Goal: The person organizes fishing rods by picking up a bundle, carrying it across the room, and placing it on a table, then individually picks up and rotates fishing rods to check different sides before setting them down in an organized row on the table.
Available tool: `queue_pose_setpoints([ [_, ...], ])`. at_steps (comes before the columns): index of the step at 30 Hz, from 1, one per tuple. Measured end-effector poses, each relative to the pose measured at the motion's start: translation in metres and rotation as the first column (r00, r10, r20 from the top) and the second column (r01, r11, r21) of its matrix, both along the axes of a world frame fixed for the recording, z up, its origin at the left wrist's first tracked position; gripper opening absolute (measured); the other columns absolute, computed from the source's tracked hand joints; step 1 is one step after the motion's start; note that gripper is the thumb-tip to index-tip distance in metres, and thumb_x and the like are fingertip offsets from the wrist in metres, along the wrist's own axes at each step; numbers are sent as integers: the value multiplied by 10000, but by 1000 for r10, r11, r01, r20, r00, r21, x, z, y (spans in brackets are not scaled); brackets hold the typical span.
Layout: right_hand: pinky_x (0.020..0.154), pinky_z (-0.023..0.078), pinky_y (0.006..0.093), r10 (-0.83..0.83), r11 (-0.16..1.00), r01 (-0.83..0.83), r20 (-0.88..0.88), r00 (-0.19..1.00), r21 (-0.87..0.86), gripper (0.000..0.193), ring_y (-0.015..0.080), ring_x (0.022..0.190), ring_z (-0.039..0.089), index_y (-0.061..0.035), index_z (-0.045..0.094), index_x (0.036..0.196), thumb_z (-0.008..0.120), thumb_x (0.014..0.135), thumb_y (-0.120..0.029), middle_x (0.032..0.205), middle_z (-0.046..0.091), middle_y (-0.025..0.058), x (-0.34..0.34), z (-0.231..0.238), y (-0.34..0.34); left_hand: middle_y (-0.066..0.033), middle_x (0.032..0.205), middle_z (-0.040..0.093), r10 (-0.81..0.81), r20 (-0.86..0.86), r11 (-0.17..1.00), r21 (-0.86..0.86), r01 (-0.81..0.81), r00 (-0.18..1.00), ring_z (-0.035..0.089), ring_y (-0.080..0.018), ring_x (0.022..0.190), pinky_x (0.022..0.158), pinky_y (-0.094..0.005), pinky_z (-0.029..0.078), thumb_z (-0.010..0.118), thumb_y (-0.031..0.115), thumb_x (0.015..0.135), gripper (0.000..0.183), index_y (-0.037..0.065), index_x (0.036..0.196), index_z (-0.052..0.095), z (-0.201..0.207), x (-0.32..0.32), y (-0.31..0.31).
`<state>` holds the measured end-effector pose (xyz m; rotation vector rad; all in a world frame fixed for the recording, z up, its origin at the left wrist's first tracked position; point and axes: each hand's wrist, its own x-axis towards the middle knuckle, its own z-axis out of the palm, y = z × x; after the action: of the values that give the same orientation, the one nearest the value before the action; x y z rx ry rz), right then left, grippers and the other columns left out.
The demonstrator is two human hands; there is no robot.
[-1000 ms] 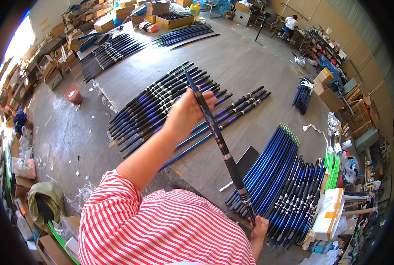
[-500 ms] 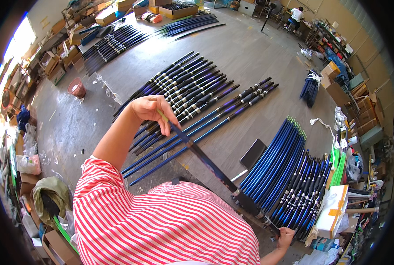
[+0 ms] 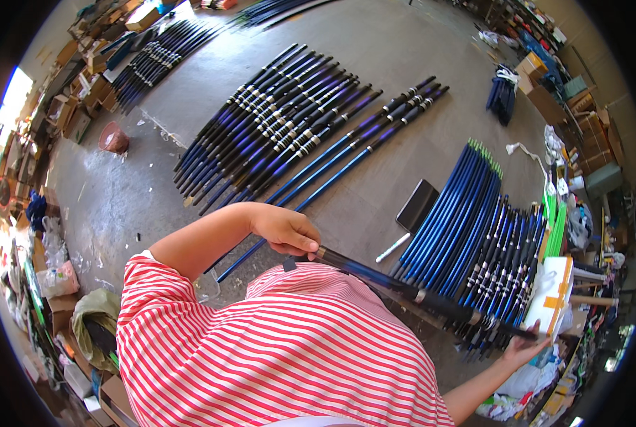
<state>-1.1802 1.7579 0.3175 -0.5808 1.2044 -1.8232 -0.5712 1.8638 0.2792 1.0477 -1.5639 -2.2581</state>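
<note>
My left hand [image 3: 287, 229] is closed on the front end of a dark blue and black fishing rod [image 3: 375, 275], which slants across in front of my striped shirt. The rod's thick black grip points down to the right. At its butt end, my right hand [image 3: 526, 349] has its fingers spread, with the butt against the palm. Beneath the rod's far half lie several short rods with black grips [image 3: 499, 263]. Beside them is a fan of thin blue rod sections [image 3: 453, 217] with green tips.
A wide row of fishing rods [image 3: 275, 121] lies on the grey floor ahead, with a few longer ones beside it. A phone [image 3: 418, 204] and a white stick [image 3: 393, 248] lie near the blue sections. On the right stands a white foam box [image 3: 548, 295]; a reddish bucket [image 3: 114, 138] is at left.
My left hand has moved down and right, its fingers now closed on the rod's end. My right hand has shifted right and up, and its fingers have opened. The rod lies flatter.
</note>
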Motion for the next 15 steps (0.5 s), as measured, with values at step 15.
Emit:
queue_pose_setpoints([
  [15, 1024, 248, 388, 553, 453, -801, -581, 597, -392, 705, 263, 1235, 334, 47, 258, 1275, 609, 796, -333, 1291, 362, 170, 279, 64, 26, 16, 616, 392, 341, -690, 932, 338, -132, 639, 264, -47, 473, 416, -190, 199, 459, 254, 928, 319, -41, 1017, 542, -8, -108, -23],
])
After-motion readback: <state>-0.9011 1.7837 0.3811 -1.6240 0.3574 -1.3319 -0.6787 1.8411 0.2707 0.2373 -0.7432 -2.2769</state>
